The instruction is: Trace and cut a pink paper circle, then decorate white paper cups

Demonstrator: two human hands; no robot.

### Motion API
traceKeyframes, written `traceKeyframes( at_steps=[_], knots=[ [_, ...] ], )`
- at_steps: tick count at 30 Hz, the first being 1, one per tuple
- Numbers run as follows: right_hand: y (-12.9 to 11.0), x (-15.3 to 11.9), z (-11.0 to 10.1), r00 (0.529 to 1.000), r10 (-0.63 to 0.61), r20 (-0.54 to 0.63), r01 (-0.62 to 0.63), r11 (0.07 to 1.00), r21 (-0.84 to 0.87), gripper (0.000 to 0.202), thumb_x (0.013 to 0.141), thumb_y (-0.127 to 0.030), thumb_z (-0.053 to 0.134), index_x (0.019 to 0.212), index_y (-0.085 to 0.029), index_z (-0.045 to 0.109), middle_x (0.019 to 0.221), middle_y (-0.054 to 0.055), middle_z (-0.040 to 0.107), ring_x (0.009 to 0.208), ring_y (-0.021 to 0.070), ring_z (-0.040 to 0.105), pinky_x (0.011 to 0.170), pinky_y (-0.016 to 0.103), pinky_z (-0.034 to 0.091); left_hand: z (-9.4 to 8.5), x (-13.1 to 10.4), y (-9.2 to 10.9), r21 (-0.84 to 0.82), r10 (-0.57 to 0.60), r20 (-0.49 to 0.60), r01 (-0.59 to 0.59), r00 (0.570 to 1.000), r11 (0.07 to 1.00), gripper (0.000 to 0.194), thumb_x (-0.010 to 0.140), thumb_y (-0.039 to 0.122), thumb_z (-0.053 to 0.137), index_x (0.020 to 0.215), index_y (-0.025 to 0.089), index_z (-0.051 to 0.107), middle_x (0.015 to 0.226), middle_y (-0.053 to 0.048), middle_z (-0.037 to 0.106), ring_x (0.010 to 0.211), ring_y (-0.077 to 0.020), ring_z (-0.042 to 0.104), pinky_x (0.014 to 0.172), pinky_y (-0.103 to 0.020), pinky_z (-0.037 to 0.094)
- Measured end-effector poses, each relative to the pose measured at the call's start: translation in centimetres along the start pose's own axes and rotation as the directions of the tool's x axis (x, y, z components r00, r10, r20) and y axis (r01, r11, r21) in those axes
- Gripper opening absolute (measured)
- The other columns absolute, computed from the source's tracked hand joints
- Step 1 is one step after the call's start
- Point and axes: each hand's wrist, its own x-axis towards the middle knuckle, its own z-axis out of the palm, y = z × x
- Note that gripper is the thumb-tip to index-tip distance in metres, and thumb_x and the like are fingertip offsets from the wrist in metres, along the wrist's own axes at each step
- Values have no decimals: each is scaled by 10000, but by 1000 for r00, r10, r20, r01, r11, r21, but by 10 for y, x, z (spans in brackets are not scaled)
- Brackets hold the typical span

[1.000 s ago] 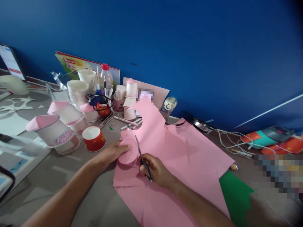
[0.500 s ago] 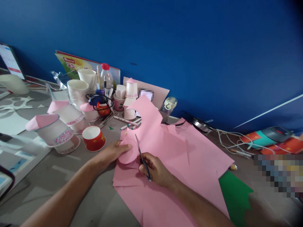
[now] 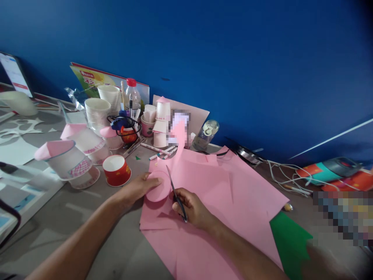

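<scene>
A round pink paper disc (image 3: 159, 192) is pinched in my left hand (image 3: 144, 184), with the thumb on its upper face. My right hand (image 3: 190, 208) is closed round the handles of a pair of scissors (image 3: 176, 191). The blades point up and away from me, close to the disc's right edge. Beneath both hands lie large sheets of pink paper (image 3: 210, 225). A narrow strip of pink paper (image 3: 181, 138) stands up beyond the scissors. Left of my left hand stands a red paper cup (image 3: 117, 171).
On the left are white cups with pink paper tops (image 3: 65, 157) and stacked white cups (image 3: 97, 112). Markers (image 3: 159, 149) lie behind the disc. A clear jar (image 3: 206, 134) stands by the blue wall. Green paper (image 3: 288, 241) and white cables (image 3: 279, 175) are on the right.
The wide, curved offcut of pink paper has dropped and turned, and now shows as a narrow strip. Both hands keep nearly the same place, holding the disc and the scissors.
</scene>
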Motion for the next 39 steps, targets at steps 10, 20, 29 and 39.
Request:
traceKeyframes(
  at_steps=[10, 20, 29, 39],
  knots=[
    [-1, 1, -3, 1000, 4, 24, -3, 999, -51, 369, 827, -502, 679, 923, -171, 548, 665, -57, 405, 573, 83, 323, 502, 209, 268, 7, -7, 7, 21, -42, 15, 42, 999, 999, 324, 726, 424, 734, 814, 112, 724, 716, -72, 747, 592, -171, 640, 542, -247, 459],
    [-5, 0, -5, 1000, -7, 21, 10, 993, -122, 419, 798, -551, 687, 896, -166, 552, 632, -66, 400, 542, 78, 320, 491, 218, 262, 3, -6, 3, 39, -48, 25, 47, 999, 998, 367, 729, 438, 721, 861, 96, 731, 774, -105, 757, 635, -205, 661, 579, -284, 476],
    [-5, 3, -8, 999, 3, 32, 2, 988, -156, 359, 820, -493, 683, 885, -163, 558, 638, -62, 426, 554, 78, 332, 510, 219, 276, 2, -6, 7, 96, -33, 20, 31, 999, 995, 326, 736, 432, 705, 796, 112, 719, 736, -73, 744, 612, -169, 633, 558, -248, 444],
    [-1, 3, -10, 999, -2, 41, 8, 989, -146, 283, 832, -410, 686, 862, -166, 547, 626, -72, 428, 538, 68, 335, 500, 210, 276, -1, -4, 6, 141, -12, 28, 8, 1000, 990, 368, 735, 474, 701, 808, 113, 711, 756, -81, 747, 622, -189, 637, 567, -270, 447]
  ],
)
